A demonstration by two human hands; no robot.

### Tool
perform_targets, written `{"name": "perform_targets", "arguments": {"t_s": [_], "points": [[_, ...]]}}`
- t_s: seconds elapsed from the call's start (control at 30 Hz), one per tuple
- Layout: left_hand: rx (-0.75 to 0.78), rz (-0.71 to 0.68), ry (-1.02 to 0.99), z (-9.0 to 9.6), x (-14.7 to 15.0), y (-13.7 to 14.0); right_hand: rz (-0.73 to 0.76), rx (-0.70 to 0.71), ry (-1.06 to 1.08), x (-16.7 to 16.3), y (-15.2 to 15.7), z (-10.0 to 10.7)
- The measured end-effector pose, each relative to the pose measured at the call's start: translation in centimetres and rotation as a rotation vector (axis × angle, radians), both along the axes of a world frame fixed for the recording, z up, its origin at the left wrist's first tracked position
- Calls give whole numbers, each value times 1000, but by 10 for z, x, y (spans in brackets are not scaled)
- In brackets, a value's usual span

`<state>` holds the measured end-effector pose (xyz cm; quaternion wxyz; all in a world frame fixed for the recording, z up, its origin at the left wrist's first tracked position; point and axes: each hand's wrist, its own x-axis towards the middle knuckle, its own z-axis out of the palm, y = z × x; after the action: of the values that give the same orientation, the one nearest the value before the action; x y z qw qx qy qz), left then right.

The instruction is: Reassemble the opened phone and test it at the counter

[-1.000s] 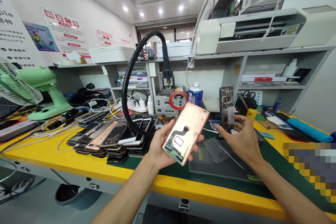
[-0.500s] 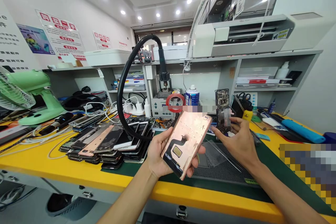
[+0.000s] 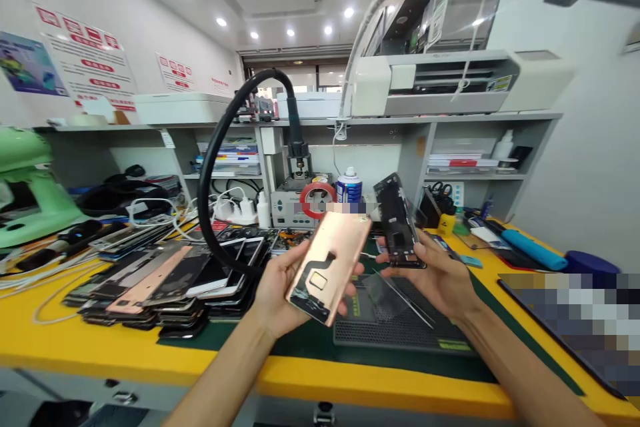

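Observation:
My left hand (image 3: 280, 290) is closed around a copper-coloured phone panel (image 3: 345, 237), held tilted with a black flex cable and a small gold square showing on its face. To its right, my right hand (image 3: 447, 273) grips the lower end of a dark phone housing (image 3: 393, 213), tilted, its parts too small to make out. Below the hands, metal tweezers (image 3: 413, 305) and a clear film lie on a black mesh pad (image 3: 360, 335).
Stacks of phone parts (image 3: 150, 283) lie to the left beside white cables. A thick black hose (image 3: 203, 193) arches over them. Behind stand a red tape roll (image 3: 303, 201) and a blue spray can (image 3: 349, 188). A blue tube-shaped object (image 3: 533, 248) lies on the right.
My right hand has turned the phone housing, so a darker face shows, and brought it nearer the copper panel. The whole view has shifted to the right.

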<state>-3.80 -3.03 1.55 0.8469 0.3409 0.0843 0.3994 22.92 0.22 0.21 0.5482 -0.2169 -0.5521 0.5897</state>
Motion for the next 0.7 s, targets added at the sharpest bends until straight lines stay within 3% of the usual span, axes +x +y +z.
{"name": "perform_targets", "arguments": {"t_s": [0.1,0.2,0.5,0.7], "points": [[-9,181,72,3,-3,4,262,-130,107,6,-2,5],[-41,280,123,3,-2,7,368,-189,157,9,-3,5],[-144,343,408,-22,4,19,412,-181,100,8,-5,5],[-24,489,591,-15,13,8,465,-184,76,7,-8,5]]}}
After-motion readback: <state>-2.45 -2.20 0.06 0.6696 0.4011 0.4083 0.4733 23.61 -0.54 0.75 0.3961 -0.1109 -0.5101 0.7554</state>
